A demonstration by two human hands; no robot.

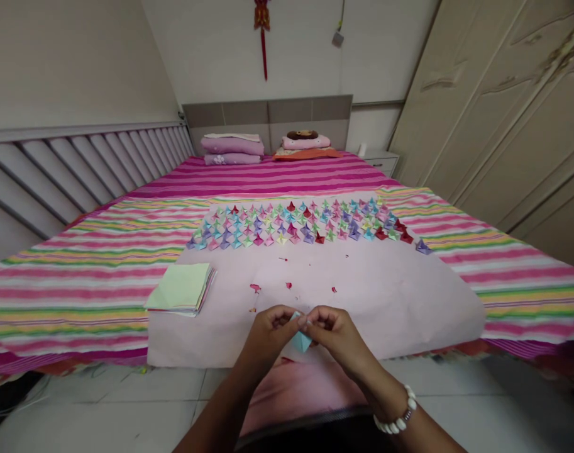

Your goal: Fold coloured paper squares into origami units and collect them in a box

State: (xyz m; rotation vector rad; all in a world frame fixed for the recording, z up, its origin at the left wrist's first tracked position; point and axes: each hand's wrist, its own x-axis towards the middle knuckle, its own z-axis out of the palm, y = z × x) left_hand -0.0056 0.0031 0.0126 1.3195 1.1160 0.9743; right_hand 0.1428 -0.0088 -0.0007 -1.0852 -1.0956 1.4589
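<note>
Between my two hands is a small folded piece of light blue paper [302,341], held above the near edge of a pale pink sheet [376,302]. My left hand [276,327] pinches it from the left, thumb against fingers. From the other side my right hand [331,328] pinches its upper part, and the fingertips of both hands meet there. Part of the paper is hidden behind the fingers. Rows of small folded paper pieces [291,229] in many colours cover the far part of the sheet. A stack of square paper [180,286], light green on top, lies to the left.
Small red scraps [288,285] are scattered on the sheet ahead of my hands. The sheet lies on a bed with a striped cover [79,270]. A rail [79,157] runs along the left, folded bedding [232,148] sits far back, and a wardrobe [503,113] stands right.
</note>
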